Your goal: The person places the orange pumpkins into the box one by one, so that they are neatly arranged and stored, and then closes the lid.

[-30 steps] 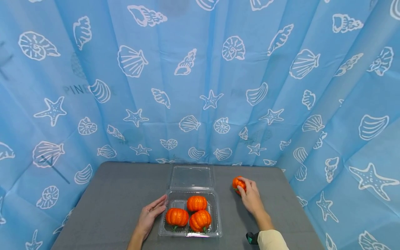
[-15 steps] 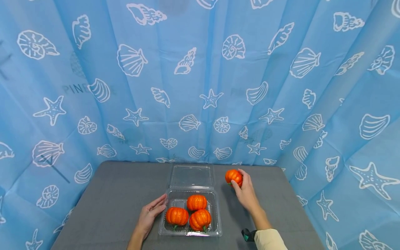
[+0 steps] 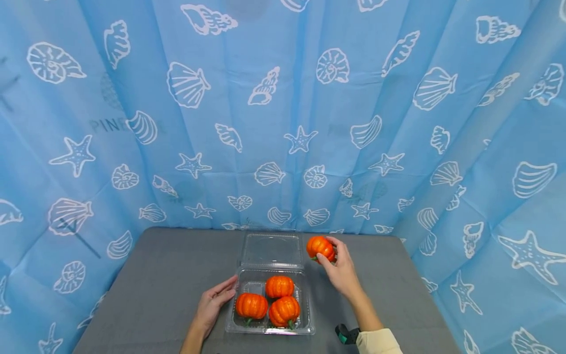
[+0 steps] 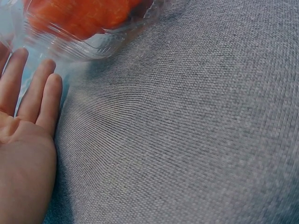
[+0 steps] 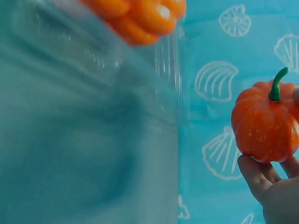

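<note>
My right hand (image 3: pixel 342 270) grips a small orange pumpkin (image 3: pixel 320 248) with a green stem, up and to the right of a clear plastic clamshell box (image 3: pixel 309 314). In the right wrist view, fingers hold that pumpkin (image 5: pixel 264 123) from below and from the side. Inside the box sit three more pumpkins: one at the back (image 3: pixel 279 286), one front left (image 3: pixel 251 306), one front right (image 3: pixel 284 311). The back-left part of the box has no pumpkin in it. My left hand (image 3: pixel 210 307) rests its straight fingertips at the box's left wall; in the left wrist view its fingers (image 4: pixel 35 100) lie extended.
The box's lid (image 3: pixel 271 248) is folded back flat on the grey cloth-covered table (image 3: pixel 177 270). Behind and at both sides hangs a blue curtain (image 3: pixel 283 123) with white shell prints. A black band (image 3: pixel 346 334) is at the right wrist, beside a cream sleeve (image 3: pixel 379 342).
My right hand has lifted the pumpkin and carried it left, toward the box's lid. The left hand and the box have stayed in place.
</note>
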A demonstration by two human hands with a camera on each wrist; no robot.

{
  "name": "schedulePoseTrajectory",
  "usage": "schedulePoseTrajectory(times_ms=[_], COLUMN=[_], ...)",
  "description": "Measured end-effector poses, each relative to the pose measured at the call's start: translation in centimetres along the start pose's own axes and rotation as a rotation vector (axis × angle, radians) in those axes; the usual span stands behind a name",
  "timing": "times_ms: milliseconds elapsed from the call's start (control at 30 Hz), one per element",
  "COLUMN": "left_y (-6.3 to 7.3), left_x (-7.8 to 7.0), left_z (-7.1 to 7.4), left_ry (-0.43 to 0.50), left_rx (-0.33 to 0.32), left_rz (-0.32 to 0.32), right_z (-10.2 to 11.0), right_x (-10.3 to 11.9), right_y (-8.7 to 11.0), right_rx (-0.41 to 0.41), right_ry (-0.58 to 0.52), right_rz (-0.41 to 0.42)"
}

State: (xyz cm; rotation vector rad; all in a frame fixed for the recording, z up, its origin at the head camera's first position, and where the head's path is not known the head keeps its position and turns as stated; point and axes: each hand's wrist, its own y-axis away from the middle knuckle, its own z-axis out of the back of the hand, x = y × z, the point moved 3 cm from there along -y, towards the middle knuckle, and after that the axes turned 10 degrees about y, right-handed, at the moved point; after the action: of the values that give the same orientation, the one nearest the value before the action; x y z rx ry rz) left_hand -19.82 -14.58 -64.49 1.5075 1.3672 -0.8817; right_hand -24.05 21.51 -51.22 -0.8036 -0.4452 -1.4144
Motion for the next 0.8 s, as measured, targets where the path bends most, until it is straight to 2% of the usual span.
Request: schedulePoseTrajectory(times_ms=[200,333,533,800], left_y=[0.1,0.1,0.2,0.1], left_x=[0.0,-0.1,-0.2,-0.1], left_z=[0.0,0.0,0.0,0.1], left_ry=[0.008,-0.030,-0.039,-0.038], left_rx=[0.008,-0.003,-0.006,0.008], left_rz=[-0.006,-0.014,0.006,-0.020], right_z=[-0.9,-1.5,-2.6,-4.6], right_x=[1.8,2.8,4.1,5.4], right_y=[1.0,1.4,1.7,2.5], right_rx=[0.024,0.051,0.105,0.195], right_ry=[-0.031,-0.051,-0.075,-0.108], right_rz=[0.043,0.056,0.075,0.085])
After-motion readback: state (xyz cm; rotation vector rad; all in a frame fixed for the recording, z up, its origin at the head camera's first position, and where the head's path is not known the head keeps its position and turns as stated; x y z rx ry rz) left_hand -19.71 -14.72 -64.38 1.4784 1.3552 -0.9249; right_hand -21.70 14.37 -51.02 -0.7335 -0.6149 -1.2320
